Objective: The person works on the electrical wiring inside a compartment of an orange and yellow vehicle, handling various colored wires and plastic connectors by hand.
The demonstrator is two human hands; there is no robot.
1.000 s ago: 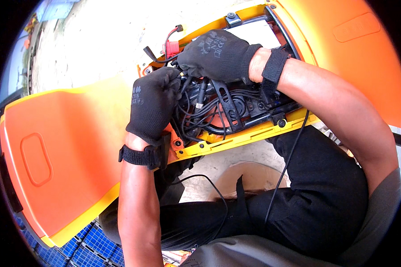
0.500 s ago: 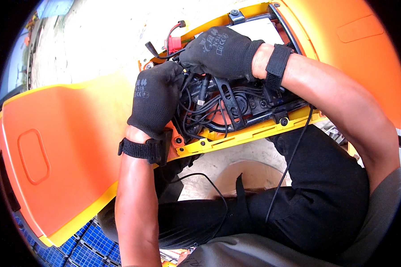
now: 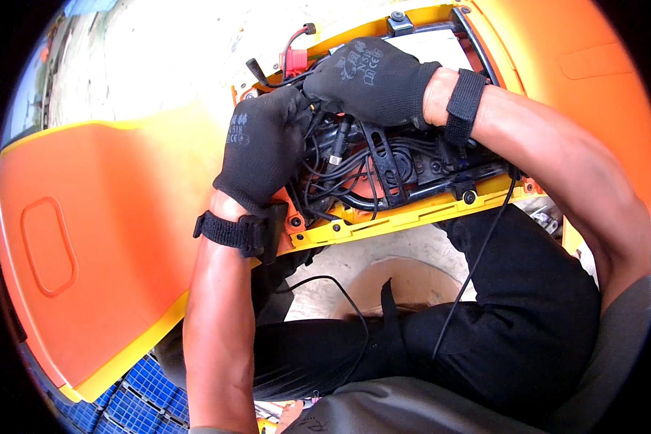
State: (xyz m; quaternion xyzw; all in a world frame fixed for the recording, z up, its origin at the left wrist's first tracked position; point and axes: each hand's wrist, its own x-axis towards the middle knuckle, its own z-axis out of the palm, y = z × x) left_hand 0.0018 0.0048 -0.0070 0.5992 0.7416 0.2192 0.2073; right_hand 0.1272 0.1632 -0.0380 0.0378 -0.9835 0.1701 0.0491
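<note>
Both my hands wear black knit work gloves and meet over the open bay of an orange and yellow machine body [image 3: 145,275]. My left hand [image 3: 264,145] is closed, its fingertips pinched on a thin black cable beside a tiny yellowish part. My right hand [image 3: 365,79] is also closed, its fingers curled against the left fingertips at the same cable; the exact grip is hidden. Below them in the bay runs a tangle of black cables [image 3: 333,177]. A black cylindrical connector [image 3: 340,141] lies among these, next to a slotted black bracket [image 3: 383,166].
Beyond my hands stick up a black-capped cable end [image 3: 255,71], a red connector [image 3: 294,61] and a red lead with a dark tip [image 3: 309,29]. A yellow rim [image 3: 405,213] with bolts edges the bay. Loose black cords hang from my wrist straps. Blue plastic grating [image 3: 148,390] lies lower left.
The bay and both hands sit slightly further right in the picture. My left fingers have shifted a little against the right ones; both hands stay closed together.
</note>
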